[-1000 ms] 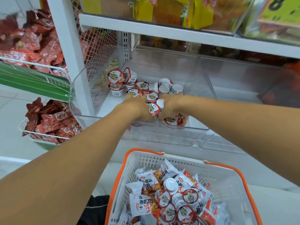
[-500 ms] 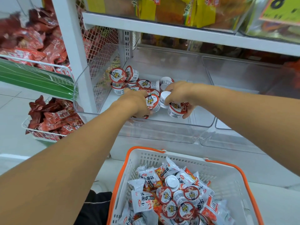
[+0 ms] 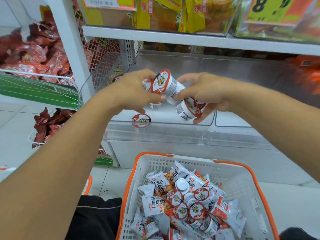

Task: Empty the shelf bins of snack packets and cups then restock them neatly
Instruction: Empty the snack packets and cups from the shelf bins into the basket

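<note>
My left hand point(image 3: 133, 90) and my right hand point(image 3: 204, 94) together grip a bunch of small white snack cups with red lids point(image 3: 164, 84), lifted above the clear shelf bin point(image 3: 155, 134). A further cup point(image 3: 188, 109) hangs under my right palm. One cup point(image 3: 141, 119) lies on the bin floor near its front wall, and another point(image 3: 155, 105) peeks out under my left hand. Below, a white basket with an orange rim point(image 3: 242, 177) holds several snack packets and cups point(image 3: 183, 198).
A second clear bin point(image 3: 242, 135) stands to the right. The white shelf post point(image 3: 69, 40) rises on the left beside wire baskets of red packets point(image 3: 34, 52). Yellow packets point(image 3: 164, 13) fill the shelf above. A price tag point(image 3: 270, 9) sits top right.
Both hands have gathered the cups and lifted them up out of the bin. The pile at the bin's back left is gone from view; the view has tilted up.
</note>
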Available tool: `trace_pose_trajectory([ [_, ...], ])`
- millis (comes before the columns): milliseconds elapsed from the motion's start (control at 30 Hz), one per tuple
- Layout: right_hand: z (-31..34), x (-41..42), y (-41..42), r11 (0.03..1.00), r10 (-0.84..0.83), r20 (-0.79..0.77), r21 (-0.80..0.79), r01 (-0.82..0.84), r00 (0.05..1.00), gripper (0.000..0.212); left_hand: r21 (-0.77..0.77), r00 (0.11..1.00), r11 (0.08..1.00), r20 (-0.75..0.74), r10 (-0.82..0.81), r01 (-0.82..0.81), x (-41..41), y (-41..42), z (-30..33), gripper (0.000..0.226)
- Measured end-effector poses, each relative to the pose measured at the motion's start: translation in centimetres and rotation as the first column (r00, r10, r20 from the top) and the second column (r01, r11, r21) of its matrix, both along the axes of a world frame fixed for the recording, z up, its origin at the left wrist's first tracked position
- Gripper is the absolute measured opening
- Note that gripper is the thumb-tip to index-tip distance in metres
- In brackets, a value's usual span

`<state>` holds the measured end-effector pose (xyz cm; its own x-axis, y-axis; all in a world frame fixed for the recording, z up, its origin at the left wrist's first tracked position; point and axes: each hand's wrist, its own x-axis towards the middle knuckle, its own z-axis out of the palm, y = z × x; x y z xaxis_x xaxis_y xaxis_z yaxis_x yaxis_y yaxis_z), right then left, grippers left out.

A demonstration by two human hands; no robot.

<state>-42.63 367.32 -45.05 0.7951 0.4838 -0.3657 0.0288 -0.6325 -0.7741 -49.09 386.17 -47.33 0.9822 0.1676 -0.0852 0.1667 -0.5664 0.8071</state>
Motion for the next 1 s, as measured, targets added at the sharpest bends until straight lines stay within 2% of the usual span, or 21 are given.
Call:
trace_pose_trajectory([
  [67, 1.1, -1.8, -2.4, 0.998, 0.063, 0.038, 0.021, -0.064, 0.997, 0.030, -0.025, 0.997, 0.997, 0.018, -0.070, 0.071, -1.9, -1.0, 1.1, 0.037],
  [133, 1.8, -3.8, -5.2, 0.991, 0.129, 0.033, 0.029, -0.130, 0.991, 0.032, -0.055, 0.986, 0.985, -0.022, -0.165, 0.164, -4.0, -2.5, 2.1, 0.040],
  [267, 0.1, -6.8, -10.0, 0.988, 0.152, -0.128, -0.010, -0.155, 0.980, 0.036, -0.073, 0.915, 0.941, -0.221, -0.338, 0.331, -5.7, -5.8, 1.2, 0.054],
  [333, -3.0, -7.7, -11.6, 0.985, 0.132, -0.218, -0.083, -0.153, 0.967, 0.040, -0.058, 0.834, 0.909, -0.379, -0.402, 0.412, -5.7, -7.5, -1.4, 0.047],
  [400, -7.1, -8.4, -12.8, 0.972, 0.081, -0.335, -0.181, -0.149, 0.939, 0.043, -0.041, 0.701, 0.855, -0.553, -0.451, 0.517, -5.4, -9.2, -5.2, 0.045],
  [500, -13.3, -9.3, -13.8, 0.945, -0.044, -0.459, -0.307, -0.111, 0.887, 0.054, -0.050, 0.504, 0.801, -0.753, -0.422, 0.596, -4.9, -10.9, -10.7, 0.062],
  [567, -16.4, -9.8, -13.6, 0.935, -0.108, -0.464, -0.348, -0.069, 0.879, 0.059, -0.057, 0.417, 0.785, -0.822, -0.388, 0.617, -4.8, -11.7, -13.7, 0.070],
  [667, -19.6, -10.2, -13.1, 0.932, -0.164, -0.384, -0.363, 0.015, 0.909, 0.058, -0.022, 0.358, 0.771, -0.877, -0.320, 0.636, -5.4, -12.5, -17.4, 0.067],
  [700, -20.4, -10.1, -12.9, 0.933, -0.169, -0.333, -0.357, 0.042, 0.928, 0.052, 0.000, 0.359, 0.769, -0.884, -0.299, 0.640, -5.5, -12.9, -18.0, 0.066],
  [767, -21.3, -9.7, -12.6, 0.944, -0.206, -0.285, -0.311, 0.113, 0.936, 0.041, 0.068, 0.427, 0.731, -0.847, -0.318, 0.679, -5.1, -13.5, -18.0, 0.063],
  [833, -20.2, -9.0, -12.1, 0.957, -0.224, -0.294, -0.249, 0.151, 0.929, 0.036, 0.165, 0.497, 0.630, -0.772, -0.395, 0.758, -4.5, -14.0, -15.4, 0.056],
  [900, -17.1, -8.7, -11.5, 0.983, -0.134, -0.245, -0.157, 0.097, 0.960, 0.025, 0.263, 0.544, 0.532, -0.685, -0.485, 0.805, -3.9, -13.7, -11.1, 0.047],
  [933, -14.9, -8.7, -11.2, 0.996, -0.033, -0.182, -0.090, 0.017, 0.983, 0.018, 0.273, 0.564, 0.531, -0.638, -0.524, 0.802, -3.6, -12.8, -8.5, 0.045],
  [967, -12.5, -8.9, -10.8, 0.997, 0.077, -0.107, -0.008, -0.078, 0.991, 0.014, 0.227, 0.606, 0.605, -0.578, -0.547, 0.763, -3.4, -11.5, -5.6, 0.044],
  [1000, -9.7, -9.2, -10.3, 0.983, 0.167, -0.034, 0.078, -0.164, 0.985, 0.012, 0.156, 0.691, 0.730, -0.498, -0.524, 0.666, -3.1, -9.6, -3.3, 0.041],
])
